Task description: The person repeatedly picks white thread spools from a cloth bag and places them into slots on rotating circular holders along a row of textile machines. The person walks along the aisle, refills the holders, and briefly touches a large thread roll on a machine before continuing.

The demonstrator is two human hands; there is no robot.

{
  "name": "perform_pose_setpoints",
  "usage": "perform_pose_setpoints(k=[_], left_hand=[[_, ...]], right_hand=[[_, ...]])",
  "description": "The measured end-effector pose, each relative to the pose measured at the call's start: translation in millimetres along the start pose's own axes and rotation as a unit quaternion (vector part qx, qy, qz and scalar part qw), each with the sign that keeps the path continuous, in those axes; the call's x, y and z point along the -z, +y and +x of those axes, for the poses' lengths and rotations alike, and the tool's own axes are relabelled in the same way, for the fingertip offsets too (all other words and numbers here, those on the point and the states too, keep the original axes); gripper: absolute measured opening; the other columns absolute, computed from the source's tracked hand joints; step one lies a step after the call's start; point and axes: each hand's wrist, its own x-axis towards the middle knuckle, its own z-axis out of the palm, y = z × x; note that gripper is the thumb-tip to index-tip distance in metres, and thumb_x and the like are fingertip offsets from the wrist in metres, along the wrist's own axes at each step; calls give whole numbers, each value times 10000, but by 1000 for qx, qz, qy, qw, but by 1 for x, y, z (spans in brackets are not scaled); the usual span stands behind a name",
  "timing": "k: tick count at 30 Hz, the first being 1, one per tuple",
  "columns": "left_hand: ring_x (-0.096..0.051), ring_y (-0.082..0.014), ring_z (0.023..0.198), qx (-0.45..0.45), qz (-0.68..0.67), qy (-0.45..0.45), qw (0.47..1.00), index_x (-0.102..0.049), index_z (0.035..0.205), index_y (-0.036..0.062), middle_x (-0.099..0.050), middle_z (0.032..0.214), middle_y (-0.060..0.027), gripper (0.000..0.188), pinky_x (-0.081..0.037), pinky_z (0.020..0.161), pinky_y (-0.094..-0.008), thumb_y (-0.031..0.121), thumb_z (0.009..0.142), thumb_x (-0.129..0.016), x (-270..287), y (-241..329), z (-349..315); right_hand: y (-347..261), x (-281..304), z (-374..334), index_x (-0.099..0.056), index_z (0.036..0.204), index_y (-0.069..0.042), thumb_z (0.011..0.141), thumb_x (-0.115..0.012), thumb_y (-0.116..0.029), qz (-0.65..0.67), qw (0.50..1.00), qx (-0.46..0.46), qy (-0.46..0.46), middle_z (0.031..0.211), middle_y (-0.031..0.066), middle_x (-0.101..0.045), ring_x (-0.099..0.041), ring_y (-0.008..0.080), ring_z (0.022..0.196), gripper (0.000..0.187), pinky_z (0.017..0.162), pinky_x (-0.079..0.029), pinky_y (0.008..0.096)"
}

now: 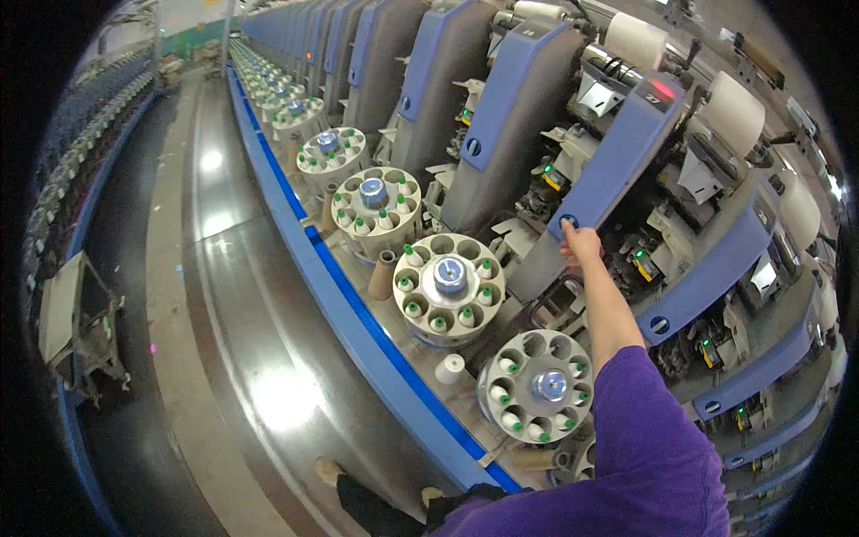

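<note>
My right arm, in a purple sleeve, reaches up to the front of a blue and grey winding unit [617, 152]. My right hand [583, 243] is closed at the small round dark knob [568, 221] low on that blue panel, thumb and curled fingers against it. A red light [661, 88] glows at the top of this unit. Below the hand stands a round magazine [548, 358] with several white yarn bobbins with green tips in its pockets. Another such magazine [447, 246] is to its left. My left hand is out of view.
More winding units [519, 89] run in a row to the far left and lower right, with white yarn cones [734, 112] above. A blue rail [358, 304] edges the machine. A white cone [450, 368] and a brown tube [382, 275] stand by the magazines. A worn cart [80, 313] stands across the shiny aisle.
</note>
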Motion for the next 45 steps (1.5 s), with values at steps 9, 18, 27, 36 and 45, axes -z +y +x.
perform_pose_setpoints(k=[9,18,27,36,45], left_hand=[[-366,-369,1294,103,112,-187,970,-604,1146,92,-455,1329,-176,428,-322,1034,-498,328,790,-633,78,19,156],[-270,-401,1339,164,126,-232,950,-586,1173,127,-353,1411,-159,500,-249,1018,-651,376,744,-649,94,19,216],[-444,-393,1171,131,-19,-111,985,-616,1021,79,-443,1308,-192,350,-381,985,-477,253,735,-718,121,6,267],[-375,-370,1273,353,-38,107,929,-480,1234,-28,-379,1369,-267,589,-293,1068,-452,275,780,-702,85,-30,338],[-284,-346,1343,425,-130,54,894,-252,1432,-30,-292,1463,-242,811,-243,1104,-404,336,850,-683,89,-34,381]], right_hand=[[17,-33,38,-522,1201,6,979,-352,-378,209,972,-105,17,1185,176,-599,-632,283,1001,475,755,-536,427],[-50,-122,32,-601,1015,-25,870,-592,-520,-295,945,128,-58,839,66,-613,-577,141,718,516,590,-486,317],[-167,-346,-125,-514,1259,-13,933,-545,-188,-169,893,382,-166,1323,178,-494,-529,282,1140,371,990,-398,397],[151,-621,-138,-530,1251,-27,915,-500,-297,-531,661,191,-495,1342,186,-478,-474,356,1213,432,998,-406,451],[346,-581,134,-632,1041,-30,880,-567,-327,-691,702,102,-139,1003,157,-627,-601,296,948,344,814,-482,403]])
